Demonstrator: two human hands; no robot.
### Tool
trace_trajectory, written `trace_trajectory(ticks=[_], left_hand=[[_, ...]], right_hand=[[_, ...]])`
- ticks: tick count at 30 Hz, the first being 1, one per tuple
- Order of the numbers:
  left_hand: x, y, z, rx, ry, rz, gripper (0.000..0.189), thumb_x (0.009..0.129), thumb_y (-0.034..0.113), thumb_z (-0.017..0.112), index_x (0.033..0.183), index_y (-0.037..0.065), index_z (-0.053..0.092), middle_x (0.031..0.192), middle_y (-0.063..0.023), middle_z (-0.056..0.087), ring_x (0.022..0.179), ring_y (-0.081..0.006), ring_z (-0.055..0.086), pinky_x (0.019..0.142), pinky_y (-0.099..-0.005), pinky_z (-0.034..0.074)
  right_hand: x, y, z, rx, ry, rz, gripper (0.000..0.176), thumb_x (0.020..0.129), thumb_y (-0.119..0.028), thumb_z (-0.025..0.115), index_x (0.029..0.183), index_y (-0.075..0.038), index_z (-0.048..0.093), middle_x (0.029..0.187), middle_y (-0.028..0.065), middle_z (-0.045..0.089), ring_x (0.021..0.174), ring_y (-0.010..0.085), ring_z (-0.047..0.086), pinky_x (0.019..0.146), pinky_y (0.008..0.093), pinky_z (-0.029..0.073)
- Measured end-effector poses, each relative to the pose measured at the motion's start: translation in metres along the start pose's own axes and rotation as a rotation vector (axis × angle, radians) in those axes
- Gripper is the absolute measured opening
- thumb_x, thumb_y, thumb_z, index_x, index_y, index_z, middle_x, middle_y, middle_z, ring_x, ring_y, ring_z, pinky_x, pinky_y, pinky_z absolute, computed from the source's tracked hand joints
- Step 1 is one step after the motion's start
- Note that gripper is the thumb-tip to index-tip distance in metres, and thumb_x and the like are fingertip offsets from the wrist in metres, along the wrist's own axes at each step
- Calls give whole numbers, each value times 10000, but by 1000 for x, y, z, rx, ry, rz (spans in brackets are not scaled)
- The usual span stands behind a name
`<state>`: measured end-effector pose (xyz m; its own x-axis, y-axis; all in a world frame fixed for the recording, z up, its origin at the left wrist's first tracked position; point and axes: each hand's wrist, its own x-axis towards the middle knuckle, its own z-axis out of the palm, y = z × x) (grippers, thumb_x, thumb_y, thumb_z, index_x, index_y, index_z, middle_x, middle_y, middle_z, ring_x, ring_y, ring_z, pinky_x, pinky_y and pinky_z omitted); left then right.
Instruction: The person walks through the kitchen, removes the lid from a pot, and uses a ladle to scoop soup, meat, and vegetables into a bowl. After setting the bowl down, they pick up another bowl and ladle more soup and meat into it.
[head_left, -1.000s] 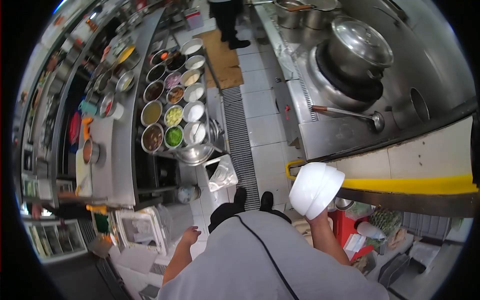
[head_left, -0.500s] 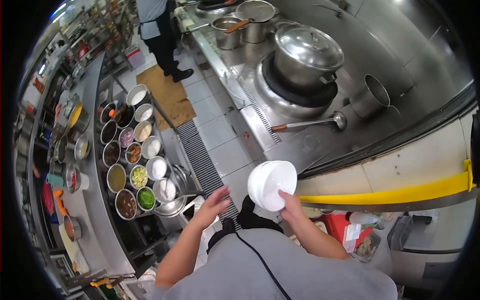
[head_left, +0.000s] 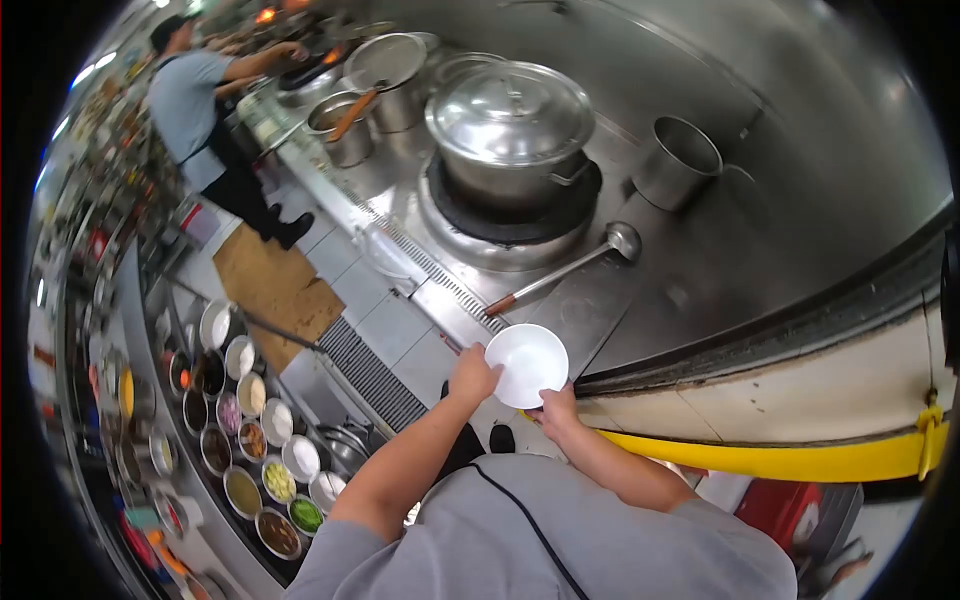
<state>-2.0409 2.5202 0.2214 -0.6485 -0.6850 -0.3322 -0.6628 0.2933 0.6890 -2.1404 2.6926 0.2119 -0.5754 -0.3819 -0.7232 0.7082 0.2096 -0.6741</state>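
Note:
Both of my hands hold a white bowl [head_left: 527, 362] in front of my body, its opening facing up toward me. My left hand [head_left: 474, 376] grips the rim on the left side, thumb over the edge. On the lower right, my right hand [head_left: 556, 410] is closed on the same bowl with its thumb at the rim. Just beyond the bowl, a ladle [head_left: 560, 274] with a wooden handle end lies on the steel cooktop [head_left: 590, 320].
A large lidded pot [head_left: 510, 120] sits on a burner, with an open metal pot [head_left: 678, 165] farther right. Several ingredient tins [head_left: 280, 480] line the left counter. A co-worker [head_left: 200, 110] stands at the far stove. A yellow strip [head_left: 760, 463] runs along the right edge.
My left hand, free and spread before, has taken hold of the bowl's left side. The view has turned rightward, and more of the co-worker shows.

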Motion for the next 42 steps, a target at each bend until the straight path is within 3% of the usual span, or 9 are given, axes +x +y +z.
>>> trace_trajectory(ticks=[9, 12, 19, 25, 29, 33, 38, 41, 42], left_hand=[[106, 41, -24, 265, -312, 352, 279, 961, 192, 587, 1111, -41, 560, 923, -303, 703, 886, -476, 695, 825, -572, 551], [150, 52, -9, 144, -285, 558, 299, 956, 187, 575, 1129, -57, 573, 929, -327, 699, 904, -480, 699, 842, -562, 554], [232, 121, 74, 158, -623, 334, 385, 927, 191, 546, 1186, -93, 573, 1065, -342, 697, 1019, -471, 697, 937, -534, 550], [247, 111, 95, 259, -472, 554, 447, 965, 334, 596, 1102, -90, 631, 1087, -320, 690, 1019, -457, 696, 895, -526, 558], [224, 153, -1, 322, -531, 502, 439, 967, 366, 635, 1168, -24, 654, 1106, -258, 717, 1037, -416, 703, 895, -502, 562], [228, 214, -114, -170, -91, 1179, 221, 897, 173, 705, 1092, 70, 714, 981, -155, 732, 896, -357, 705, 784, -466, 570], [314, 303, -270, 496, 420, 1341, 357, 826, 65, 681, 1171, 147, 723, 1345, -156, 626, 1170, -349, 634, 921, -464, 542], [373, 309, -314, 809, 426, 1345, 375, 825, 78, 668, 1182, 172, 730, 1299, -109, 668, 1195, -317, 634, 941, -456, 536], [385, 315, -323, 999, 165, 1285, 355, 826, 78, 664, 1161, 171, 737, 1260, -82, 689, 1198, -303, 632, 963, -449, 524]], right_hand=[[-24, -43, 7, 181, 137, 37, 713, 1012, -196, 600, 1616, -189, 223, 1561, 136, 381, 1393, 387, 429, 1021, 643, 453], [-38, -51, 28, 291, 301, -11, 809, 989, -322, 670, 1630, -122, 219, 1542, 158, 442, 1404, 330, 450, 1044, 500, 471], [10, 6, 40, -581, 689, -393, 815, 887, -117, 754, 1536, 79, 302, 1398, 248, 564, 1156, 303, 637, 952, 347, 527], [34, 22, 33, -541, 840, -513, 593, 823, 44, 625, 1399, 35, 487, 1226, 236, 661, 1079, 318, 685, 878, 370, 565], [20, 14, 42, -338, 767, -404, 580, 879, 18, 638, 1430, 15, 457, 1217, 194, 661, 903, 237, 701, 651, 331, 590], [-2, 1, 43, -207, 704, -343, 600, 929, -34, 661, 1475, -7, 415, 1216, 162, 641, 831, 191, 681, 562, 290, 584], [8, 31, 20, -396, 636, -439, 660, 919, -32, 672, 1511, -17, 382, 1222, 155, 626, 797, 172, 661, 573, 302, 567], [1, 30, 22, -357, 587, -367, 685, 918, -33, 673, 1524, -13, 354, 1204, 167, 625, 817, 178, 670, 578, 300, 570], [-1, 31, 23, -350, 598, -375, 685, 918, -33, 673, 1524, -13, 354, 1204, 167, 625, 817, 178, 670, 578, 300, 570]])
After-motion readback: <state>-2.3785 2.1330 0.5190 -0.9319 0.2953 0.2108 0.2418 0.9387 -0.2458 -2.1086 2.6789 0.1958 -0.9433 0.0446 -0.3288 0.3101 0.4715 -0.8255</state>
